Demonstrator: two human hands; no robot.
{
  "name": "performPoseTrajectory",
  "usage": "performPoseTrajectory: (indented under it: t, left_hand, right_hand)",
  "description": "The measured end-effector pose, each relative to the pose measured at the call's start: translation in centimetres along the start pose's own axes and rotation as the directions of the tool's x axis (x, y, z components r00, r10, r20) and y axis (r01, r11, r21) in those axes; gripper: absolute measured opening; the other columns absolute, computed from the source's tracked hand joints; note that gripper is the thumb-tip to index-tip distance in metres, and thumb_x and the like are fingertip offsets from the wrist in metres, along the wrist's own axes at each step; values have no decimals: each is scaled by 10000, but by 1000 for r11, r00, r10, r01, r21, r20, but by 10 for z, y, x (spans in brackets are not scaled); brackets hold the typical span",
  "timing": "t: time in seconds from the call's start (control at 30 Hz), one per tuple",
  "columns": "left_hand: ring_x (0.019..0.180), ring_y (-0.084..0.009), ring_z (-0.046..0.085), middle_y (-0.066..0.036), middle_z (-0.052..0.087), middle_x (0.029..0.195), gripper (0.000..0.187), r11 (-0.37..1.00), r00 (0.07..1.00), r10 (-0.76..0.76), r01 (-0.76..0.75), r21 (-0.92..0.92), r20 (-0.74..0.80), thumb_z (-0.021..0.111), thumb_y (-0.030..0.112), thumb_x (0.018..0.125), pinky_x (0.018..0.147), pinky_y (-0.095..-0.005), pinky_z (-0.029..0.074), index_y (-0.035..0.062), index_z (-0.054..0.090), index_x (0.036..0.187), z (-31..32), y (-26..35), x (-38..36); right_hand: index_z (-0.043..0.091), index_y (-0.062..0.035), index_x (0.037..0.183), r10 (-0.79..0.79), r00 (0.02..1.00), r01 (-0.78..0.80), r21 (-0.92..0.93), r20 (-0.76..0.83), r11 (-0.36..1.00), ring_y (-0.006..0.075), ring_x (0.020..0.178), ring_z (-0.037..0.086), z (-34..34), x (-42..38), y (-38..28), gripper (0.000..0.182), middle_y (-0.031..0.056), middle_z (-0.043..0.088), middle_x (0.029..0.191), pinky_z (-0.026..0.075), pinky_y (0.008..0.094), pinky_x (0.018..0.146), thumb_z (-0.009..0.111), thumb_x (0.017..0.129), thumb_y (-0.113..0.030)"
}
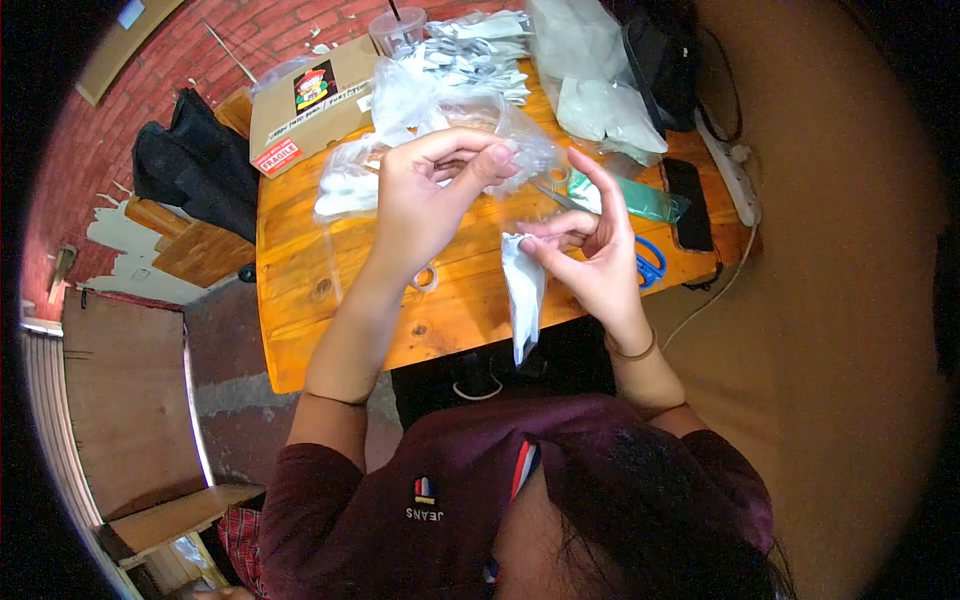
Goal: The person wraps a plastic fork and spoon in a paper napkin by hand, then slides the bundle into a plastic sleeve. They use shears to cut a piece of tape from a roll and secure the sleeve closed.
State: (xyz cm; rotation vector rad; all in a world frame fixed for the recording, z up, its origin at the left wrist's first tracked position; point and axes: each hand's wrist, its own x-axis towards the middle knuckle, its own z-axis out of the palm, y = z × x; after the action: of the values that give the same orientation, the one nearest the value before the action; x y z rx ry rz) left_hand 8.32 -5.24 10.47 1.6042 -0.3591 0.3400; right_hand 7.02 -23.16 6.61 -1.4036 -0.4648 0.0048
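Observation:
My right hand (598, 262) pinches the top of a narrow white packet (523, 295) between thumb and fingers, and the packet hangs down over the table's near edge. My left hand (435, 190) is raised higher and to the left, thumb pressed against the curled fingers. Whatever is in that pinch is too small or too clear to make out. Below it a small tape roll (426, 278) lies on the wooden table (340, 300). Behind both hands are clear plastic bags (350, 170). Blue-handled scissors (651, 262) rest to the right of my right hand.
A cardboard box (315, 105) stands at the back left, beside a plastic cup (398, 32) with a straw. Several white packets (475, 55) are piled at the back. A phone (688, 205), a green packet (640, 197) and a power strip (728, 170) lie at the right.

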Motion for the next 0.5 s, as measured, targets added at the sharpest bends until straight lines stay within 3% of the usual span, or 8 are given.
performPoseTrajectory:
  t: [0.13,0.23,0.33,0.43,0.5]
  left_hand:
    - [838,-167,631,-136,646,948,229,972,1000,-13,10,-234,-12,598,117,879,752,-295,513,-36,573,1048,-8,-5,-8]
    - [898,-124,593,-105,639,993,241,874,992,-102,53,-482,-76,636,107,848,776,-275,482,5,579,1059,-5,1,-13]
    - [960,-127,570,-95,614,1045,277,974,996,-91,84,-210,-20,666,102,819,807,-275,466,14,577,1066,6,-9,-32]
    - [920,-131,585,-71,624,999,244,978,975,-164,180,-101,153,683,78,797,764,-269,479,13,605,1018,4,-27,-42]
    - [892,-136,596,-59,635,974,192,983,978,-154,166,-80,137,689,69,782,727,-266,487,26,635,961,4,-30,-42]
  right_hand:
    - [146,-44,1410,-25,1000,25,-13,11,1000,93,707,624,2,-1,-3,898,92,672,803,464,185,634,703,710,32]
    - [65,-50,1430,-43,999,43,-28,9,999,101,709,627,3,-1,-4,968,78,663,782,463,191,633,703,707,32]
    - [30,-55,1438,-63,998,63,-29,-7,998,106,717,630,3,0,-6,1001,78,653,796,464,201,636,704,703,33]
    - [27,-51,1438,-83,996,83,-31,-20,996,114,734,631,3,3,-3,1004,91,641,837,469,211,644,704,702,31]
    - [27,-44,1436,-126,992,124,-78,-20,989,119,746,632,3,5,-1,1001,96,634,864,472,216,647,704,703,30]
